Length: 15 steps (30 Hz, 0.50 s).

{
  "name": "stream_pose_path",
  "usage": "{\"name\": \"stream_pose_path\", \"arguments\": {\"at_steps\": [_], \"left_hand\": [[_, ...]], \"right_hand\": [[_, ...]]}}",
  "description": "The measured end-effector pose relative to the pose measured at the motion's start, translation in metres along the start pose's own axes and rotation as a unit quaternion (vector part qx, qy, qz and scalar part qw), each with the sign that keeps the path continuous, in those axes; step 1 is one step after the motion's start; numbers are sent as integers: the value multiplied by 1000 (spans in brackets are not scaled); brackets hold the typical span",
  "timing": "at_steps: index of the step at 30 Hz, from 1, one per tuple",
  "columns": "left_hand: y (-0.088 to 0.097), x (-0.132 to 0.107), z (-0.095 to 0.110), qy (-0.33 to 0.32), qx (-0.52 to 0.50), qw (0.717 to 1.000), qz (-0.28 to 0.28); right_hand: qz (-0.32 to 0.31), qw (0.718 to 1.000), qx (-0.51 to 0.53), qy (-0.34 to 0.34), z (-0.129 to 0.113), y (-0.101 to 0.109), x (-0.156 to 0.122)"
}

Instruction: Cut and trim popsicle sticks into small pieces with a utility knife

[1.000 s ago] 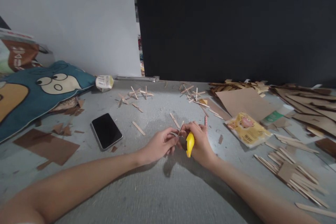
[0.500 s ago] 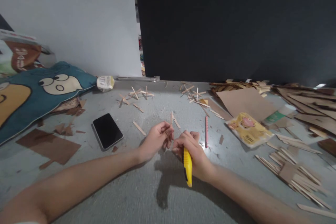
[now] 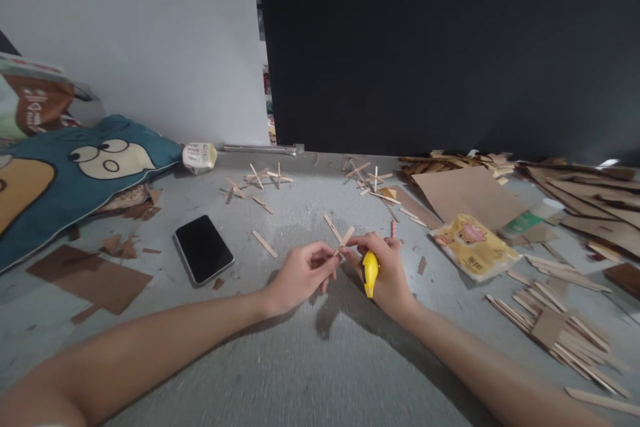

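Note:
My left hand pinches the lower end of a wooden craft stick, which tilts up to the right above the table. In my right hand is what looks like a yellow utility knife; its handle end points toward me and any blade is hidden. The right fingertips meet the left ones at the stick, and whether they also grip it is unclear. Just behind the fingers shows a second craft stick. A pink pen-like stick is partly covered by my right hand.
On the left are a phone, brown cardboard and a blue cushion. Small stick assemblies stand at the back. To the right lie a yellow packet, a green-labelled tube, loose craft sticks and cardboard sheets.
My right hand has moved up and right, turning the yellow knife and covering most of the pink stick. The stick in my left hand has gone from upright to tilted right.

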<state>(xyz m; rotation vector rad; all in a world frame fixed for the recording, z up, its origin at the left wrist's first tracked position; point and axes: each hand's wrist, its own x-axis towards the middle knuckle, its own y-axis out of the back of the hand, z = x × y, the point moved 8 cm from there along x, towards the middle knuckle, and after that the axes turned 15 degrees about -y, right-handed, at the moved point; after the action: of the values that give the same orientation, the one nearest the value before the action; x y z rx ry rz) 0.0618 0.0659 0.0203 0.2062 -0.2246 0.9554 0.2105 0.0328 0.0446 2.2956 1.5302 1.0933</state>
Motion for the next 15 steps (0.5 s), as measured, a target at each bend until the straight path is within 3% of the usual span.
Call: {"name": "stream_pose_path", "arguments": {"at_steps": [15], "left_hand": [[-4, -1, 1, 1, -5, 1000, -27]], "right_hand": [[-25, 999, 36, -1, -4, 2, 1]]}}
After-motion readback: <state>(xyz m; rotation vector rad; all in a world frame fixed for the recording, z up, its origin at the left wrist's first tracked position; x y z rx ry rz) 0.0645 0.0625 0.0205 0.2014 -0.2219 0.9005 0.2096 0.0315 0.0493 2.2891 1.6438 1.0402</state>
